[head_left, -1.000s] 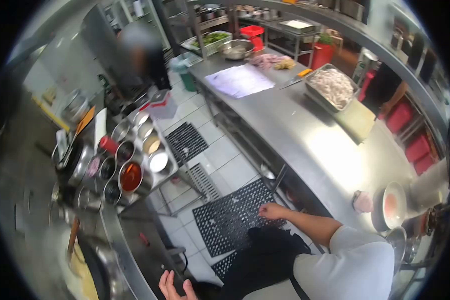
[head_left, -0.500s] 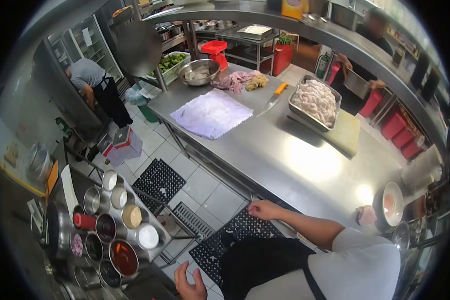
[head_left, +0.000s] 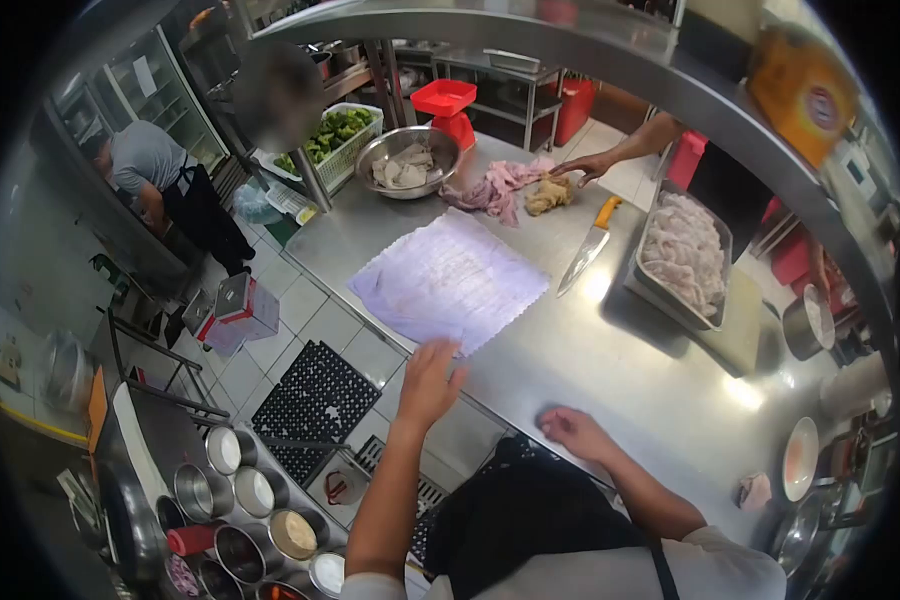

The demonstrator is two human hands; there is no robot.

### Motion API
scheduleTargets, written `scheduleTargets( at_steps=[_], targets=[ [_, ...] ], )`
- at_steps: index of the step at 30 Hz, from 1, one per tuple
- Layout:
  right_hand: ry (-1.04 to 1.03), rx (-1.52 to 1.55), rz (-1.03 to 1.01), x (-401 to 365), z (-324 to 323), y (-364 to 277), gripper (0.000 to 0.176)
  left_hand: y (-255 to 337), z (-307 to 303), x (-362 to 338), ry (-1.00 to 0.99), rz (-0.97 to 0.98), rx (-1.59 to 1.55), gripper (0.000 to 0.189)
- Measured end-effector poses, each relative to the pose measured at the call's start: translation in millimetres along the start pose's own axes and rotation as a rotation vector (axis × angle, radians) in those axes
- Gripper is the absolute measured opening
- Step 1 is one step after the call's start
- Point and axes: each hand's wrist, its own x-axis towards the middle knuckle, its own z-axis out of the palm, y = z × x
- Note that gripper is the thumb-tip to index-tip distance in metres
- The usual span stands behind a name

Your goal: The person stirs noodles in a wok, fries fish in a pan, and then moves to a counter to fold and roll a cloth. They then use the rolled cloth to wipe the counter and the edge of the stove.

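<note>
My left hand point(head_left: 432, 385) is at the near edge of the steel counter, by the lower corner of a pale purple cloth point(head_left: 450, 275) that lies spread flat. Its fingers are apart and hold nothing. Farther right along the same edge is my right hand point(head_left: 573, 432), fingers curled, its palm side hidden. Beyond the cloth lie a crumpled pink cloth point(head_left: 500, 188) and a tan cloth point(head_left: 548, 196). A co-worker's hand point(head_left: 590, 167) reaches to the tan one. An orange-handled knife point(head_left: 586, 247) rests right of the purple cloth.
A steel tray of raw meat point(head_left: 682, 258) sits partly on a cutting board point(head_left: 745, 320). At the back are a steel bowl point(head_left: 407, 162) and a red scale point(head_left: 444, 98). Metal pots point(head_left: 240, 552) stand at lower left. Another person point(head_left: 160, 180) bends at far left.
My left hand has risen from the lower edge to the counter by the purple cloth. My right hand has moved right, onto the counter edge. A co-worker's hand now reaches in to the tan cloth.
</note>
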Motion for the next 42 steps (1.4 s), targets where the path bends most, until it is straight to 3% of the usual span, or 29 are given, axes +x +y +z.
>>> scheduleTargets(
  at_steps=[3, 4, 6, 8, 11, 13, 15, 18, 21, 23, 27, 31, 32, 35, 37, 40, 42],
  targets=[
    [0.055, 0.001, -0.021, 39.2, -11.8, -28.0, 0.02, -50.6, 30.9, 37.0, -0.077, 0.061, 0.223, 0.043],
    [0.097, -0.012, -0.029, 43.4, -16.9, -46.5, 0.02, -63.1, 29.7, 37.4, -0.374, -0.091, 0.232, 0.041],
    [0.167, 0.0, -0.03, 60.0, -30.2, -61.8, 0.021, -72.7, 13.3, 24.2, -0.55, -0.164, 0.22, 0.031],
    [0.239, 0.071, -0.019, 76.0, -40.8, -62.1, 0.022, -70.6, -28.4, 32.4, -0.864, -0.286, 0.184, 0.027],
    [0.348, 0.015, -0.04, 137.0, -52.8, -45.8, 0.023, -106.7, -56.1, 85.8, -0.71, -0.244, 0.095, 0.024],
    [0.569, -0.215, -0.067, 188.8, -57.2, -79.4, 0.025, -128.8, -45.0, 150.5, -0.413, -0.146, -0.071, 0.02],
    [0.773, -0.349, 0.022, 245.1, -56.8, -77.9, 0.029, -167.0, -0.8, 213.9, -0.147, 0.072, -0.251, 0.019],
    [0.912, -0.756, 0.133, 297.4, -49.0, -75.0, 0.028, -224.3, 86.4, 280.1, -0.205, 0.098, -0.158, 0.025],
    [0.82, -0.828, 0.374, 315.3, -48.9, -75.4, 0.023, -254.0, 145.0, 309.1, -0.276, 0.116, -0.046, 0.028],
    [0.878, -0.899, 0.353, 318.6, -45.4, -73.6, 0.018, -248.4, 144.3, 320.6, -0.362, 0.082, 0.101, 0.029],
    [0.897, -0.832, 0.317, 306.8, -46.3, -95.2, 0.014, -261.7, 143.1, 342.2, -0.536, 0.148, 0.029, 0.025],
    [0.889, -0.586, 0.179, 262.0, -38.7, -141.5, 0.012, -252.5, 70.1, 346.8, -0.483, 0.322, -0.238, 0.019],
    [0.929, -0.697, 0.058, 243.8, -32.4, -152.5, 0.015, -251.3, 43.2, 341.7, -0.504, 0.337, -0.269, 0.02],
    [0.704, -0.397, 0.119, 184.8, -8.6, -199.3, 0.016, -266.7, -32.2, 318.6, -0.572, 0.354, -0.24, 0.028],
    [0.593, -0.216, 0.134, 156.5, 6.4, -211.6, 0.015, -250.3, -85.5, 317.9, -0.774, 0.244, -0.207, 0.019],
    [0.435, -0.177, 0.138, 143.9, 10.1, -203.2, 0.016, -238.3, -103.6, 327.5, -0.959, 0.29, -0.31, 0.016],
    [0.363, -0.298, 0.124, 151.6, 7.7, -174.3, 0.02, -243.3, -83.7, 329.7, -0.973, 0.33, -0.303, 0.015]
  ],
)
